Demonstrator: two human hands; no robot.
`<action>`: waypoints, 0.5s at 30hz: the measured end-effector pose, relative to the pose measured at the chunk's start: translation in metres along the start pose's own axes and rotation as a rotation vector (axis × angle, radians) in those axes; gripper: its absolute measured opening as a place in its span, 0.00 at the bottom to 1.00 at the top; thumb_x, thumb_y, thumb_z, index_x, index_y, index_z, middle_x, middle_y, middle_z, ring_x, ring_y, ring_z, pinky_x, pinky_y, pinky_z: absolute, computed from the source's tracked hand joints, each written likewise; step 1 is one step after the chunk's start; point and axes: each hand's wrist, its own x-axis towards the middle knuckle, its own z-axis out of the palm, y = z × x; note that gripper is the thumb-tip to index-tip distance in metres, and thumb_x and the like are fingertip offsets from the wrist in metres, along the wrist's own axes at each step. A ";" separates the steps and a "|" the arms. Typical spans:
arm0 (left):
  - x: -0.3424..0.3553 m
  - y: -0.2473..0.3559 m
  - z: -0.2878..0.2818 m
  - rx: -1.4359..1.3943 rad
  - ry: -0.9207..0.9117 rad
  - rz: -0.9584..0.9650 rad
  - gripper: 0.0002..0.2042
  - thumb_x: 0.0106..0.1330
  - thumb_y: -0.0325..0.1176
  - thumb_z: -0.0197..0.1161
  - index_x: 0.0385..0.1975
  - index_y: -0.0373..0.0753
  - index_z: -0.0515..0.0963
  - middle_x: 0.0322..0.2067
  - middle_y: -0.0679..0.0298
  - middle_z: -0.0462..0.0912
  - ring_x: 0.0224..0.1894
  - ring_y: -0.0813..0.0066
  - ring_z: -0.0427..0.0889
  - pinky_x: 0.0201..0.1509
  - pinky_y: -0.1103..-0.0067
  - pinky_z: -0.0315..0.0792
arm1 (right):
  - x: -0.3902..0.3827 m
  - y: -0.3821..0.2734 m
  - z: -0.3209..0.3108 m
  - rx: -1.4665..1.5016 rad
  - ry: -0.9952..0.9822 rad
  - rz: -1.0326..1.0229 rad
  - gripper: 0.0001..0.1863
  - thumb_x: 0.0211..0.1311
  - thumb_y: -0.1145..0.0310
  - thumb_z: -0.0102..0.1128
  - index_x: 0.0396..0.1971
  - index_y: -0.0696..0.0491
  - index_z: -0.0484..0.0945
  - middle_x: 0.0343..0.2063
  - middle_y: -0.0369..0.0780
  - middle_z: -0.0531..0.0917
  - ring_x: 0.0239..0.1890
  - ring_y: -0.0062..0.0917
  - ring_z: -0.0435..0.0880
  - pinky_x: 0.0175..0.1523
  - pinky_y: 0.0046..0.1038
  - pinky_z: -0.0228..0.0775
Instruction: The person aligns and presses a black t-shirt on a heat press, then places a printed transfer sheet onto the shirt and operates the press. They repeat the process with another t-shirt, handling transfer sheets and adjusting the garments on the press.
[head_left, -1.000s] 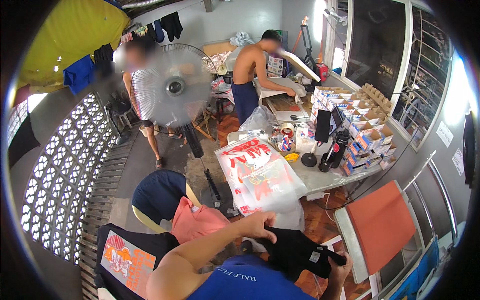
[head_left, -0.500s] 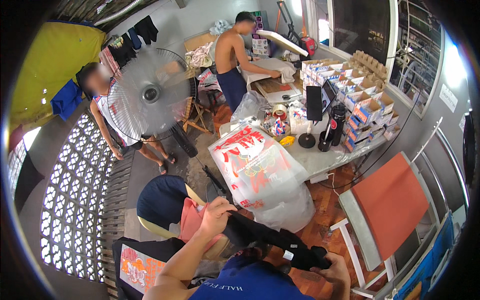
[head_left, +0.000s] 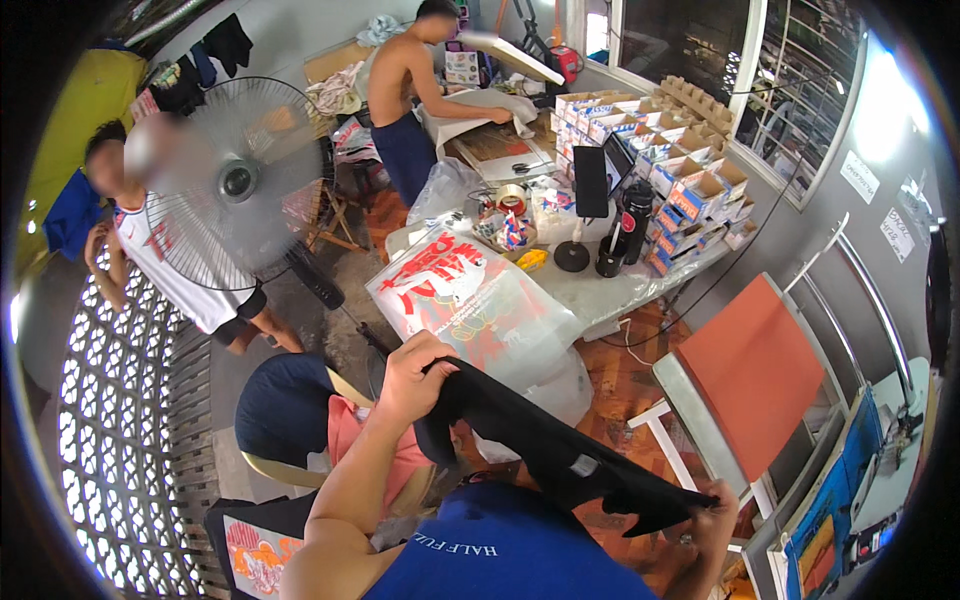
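A black garment [head_left: 540, 430], probably a shirt, is stretched between my two hands in front of my body, sloping down to the right. My left hand [head_left: 418, 378] pinches its upper left end, and my right hand [head_left: 714, 512] grips its lower right end. A small pale tag shows on the cloth near the middle. Beyond my left hand, a clear plastic sheet with red and white print [head_left: 470, 285] lies over the corner of the table [head_left: 640, 290]. At lower left, next to my left forearm, lies a black cloth with an orange and white print [head_left: 262, 555].
A chair with dark blue and pink cloth [head_left: 285, 405] stands left, below a spinning fan [head_left: 238, 180]. One person [head_left: 185, 255] stands behind the fan; another [head_left: 395, 95] handles grey cloth at the far table. Small boxes [head_left: 690, 175] are stacked right. An orange-topped stand [head_left: 750, 375] is nearer.
The black garment has been raised and pulled wider, with my right hand moving out to the right. The person behind the fan has come closer. My view has shifted right.
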 end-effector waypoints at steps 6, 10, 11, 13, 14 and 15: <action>0.010 -0.009 -0.001 -0.077 -0.114 -0.067 0.09 0.45 0.23 0.75 0.22 0.34 0.80 0.21 0.63 0.80 0.24 0.76 0.79 0.30 0.80 0.71 | -0.030 0.006 -0.006 0.081 0.211 0.268 0.11 0.41 0.86 0.58 0.22 0.57 0.69 0.20 0.32 0.70 0.26 0.17 0.69 0.33 0.21 0.62; 0.024 -0.008 -0.004 -0.156 -0.133 -0.125 0.09 0.46 0.23 0.76 0.22 0.35 0.80 0.21 0.64 0.81 0.24 0.78 0.79 0.30 0.80 0.70 | -0.035 -0.009 -0.005 0.081 0.259 0.382 0.09 0.45 0.88 0.57 0.25 0.59 0.73 0.19 0.34 0.71 0.26 0.19 0.72 0.35 0.23 0.66; 0.027 -0.007 -0.005 -0.175 -0.160 -0.100 0.08 0.46 0.24 0.76 0.22 0.35 0.81 0.20 0.62 0.80 0.22 0.75 0.78 0.27 0.79 0.69 | -0.034 -0.013 -0.005 -0.023 0.270 0.188 0.10 0.46 0.89 0.56 0.27 0.60 0.76 0.21 0.36 0.74 0.28 0.21 0.75 0.38 0.24 0.68; 0.032 -0.003 -0.012 -0.188 -0.126 -0.028 0.08 0.46 0.22 0.75 0.22 0.35 0.81 0.20 0.63 0.80 0.22 0.75 0.78 0.28 0.79 0.69 | -0.033 -0.017 -0.009 -0.085 0.393 0.036 0.08 0.49 0.88 0.57 0.29 0.61 0.76 0.24 0.36 0.75 0.31 0.22 0.75 0.39 0.22 0.67; 0.032 -0.001 -0.017 -0.213 -0.120 0.016 0.08 0.46 0.21 0.75 0.23 0.34 0.81 0.20 0.63 0.80 0.23 0.75 0.78 0.28 0.79 0.69 | -0.033 -0.017 -0.012 -0.112 0.433 -0.041 0.08 0.50 0.87 0.57 0.30 0.61 0.77 0.25 0.37 0.75 0.32 0.22 0.76 0.40 0.21 0.66; 0.034 -0.001 -0.021 -0.361 -0.103 0.053 0.08 0.45 0.19 0.74 0.24 0.34 0.81 0.21 0.64 0.80 0.24 0.76 0.79 0.29 0.80 0.70 | -0.033 -0.015 -0.015 -0.156 0.384 -0.004 0.09 0.50 0.88 0.56 0.31 0.61 0.77 0.27 0.38 0.75 0.33 0.24 0.76 0.41 0.22 0.66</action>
